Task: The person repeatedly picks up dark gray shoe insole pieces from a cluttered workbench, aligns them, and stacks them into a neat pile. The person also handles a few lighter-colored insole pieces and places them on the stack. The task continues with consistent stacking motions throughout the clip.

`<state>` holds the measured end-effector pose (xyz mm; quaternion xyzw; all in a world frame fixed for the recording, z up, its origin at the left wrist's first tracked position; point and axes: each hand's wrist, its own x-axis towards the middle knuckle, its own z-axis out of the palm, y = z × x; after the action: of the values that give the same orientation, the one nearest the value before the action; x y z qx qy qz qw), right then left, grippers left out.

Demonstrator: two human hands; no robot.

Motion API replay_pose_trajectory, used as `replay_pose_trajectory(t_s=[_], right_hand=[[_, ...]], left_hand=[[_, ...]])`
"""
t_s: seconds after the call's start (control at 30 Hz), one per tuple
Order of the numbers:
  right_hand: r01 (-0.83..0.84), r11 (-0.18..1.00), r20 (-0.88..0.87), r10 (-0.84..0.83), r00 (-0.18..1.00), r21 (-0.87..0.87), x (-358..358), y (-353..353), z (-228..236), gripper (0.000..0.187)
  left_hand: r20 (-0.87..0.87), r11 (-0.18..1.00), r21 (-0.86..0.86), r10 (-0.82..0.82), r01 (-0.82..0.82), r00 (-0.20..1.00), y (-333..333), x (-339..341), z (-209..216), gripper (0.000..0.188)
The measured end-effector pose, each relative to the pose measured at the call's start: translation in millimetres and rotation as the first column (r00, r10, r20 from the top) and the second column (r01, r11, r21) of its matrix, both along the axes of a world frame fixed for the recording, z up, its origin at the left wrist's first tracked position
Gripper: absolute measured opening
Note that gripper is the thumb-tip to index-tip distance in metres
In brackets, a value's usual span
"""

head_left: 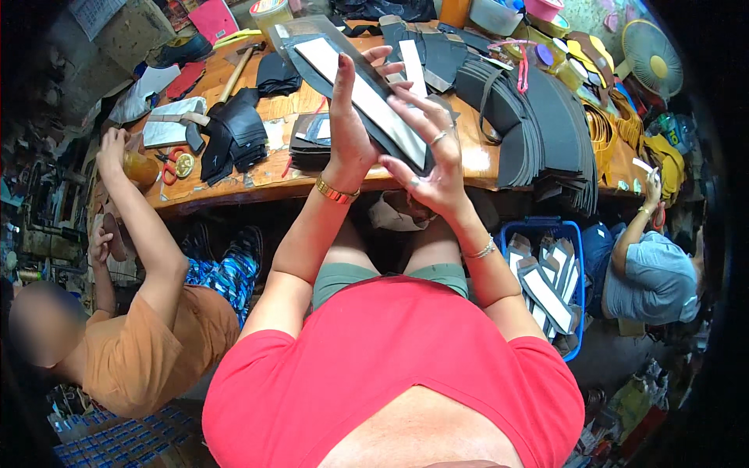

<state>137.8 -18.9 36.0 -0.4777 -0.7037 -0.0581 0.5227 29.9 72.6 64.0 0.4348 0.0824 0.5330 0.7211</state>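
Observation:
A long dark flat piece with a white strip along its face is held up at a slant over the table's front edge. My left hand grips it, with the thumb along the near left side and the fingers on its far right side. At its lower end is my right hand, fingers stretched out and spread, the palm side against or very near the piece. Below lies a small stack of dark pieces, partly hidden by my left wrist.
On the wooden table lie fanned dark pieces, a hammer, orange-handled scissors and black pieces. A blue basket of white-striped pieces stands to my right. Co-workers sit at left and right.

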Motion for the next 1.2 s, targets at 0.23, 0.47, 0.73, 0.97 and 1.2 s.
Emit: replay_pose_trajectory(t_s=[0.23, 0.47, 0.73, 0.97, 1.2], right_hand=[[-0.091, 0.993, -0.169, 0.077, 0.983, -0.073, -2, -5, -4, 0.111], [-0.225, 0.932, -0.104, 0.203, 0.974, -0.285, 25, 5, 0, 0.09], [-0.071, 0.901, 0.279, 0.206, 0.938, -0.428, 83, 60, 15, 0.085], [-0.072, 0.768, 0.295, 0.329, 0.897, -0.637, 103, 101, -28, 0.088], [-0.136, 0.682, 0.167, 0.359, 0.918, -0.719, 106, 119, -36, 0.07]], left_hand=[[0.281, 0.973, -0.173, -0.1, 0.153, 0.954, -3, 5, -12, 0.087], [0.171, 0.997, -0.078, 0.001, 0.013, 0.985, 9, -9, -18, 0.077], [-0.027, 0.948, 0.14, 0.292, -0.285, 0.956, 59, -63, -43, 0.063], [-0.696, 0.904, 0.325, 0.427, -0.277, 0.577, 84, -105, -66, 0.082], [-0.561, 0.544, 0.82, 0.826, 0.178, 0.06, 124, -119, -79, 0.083]])
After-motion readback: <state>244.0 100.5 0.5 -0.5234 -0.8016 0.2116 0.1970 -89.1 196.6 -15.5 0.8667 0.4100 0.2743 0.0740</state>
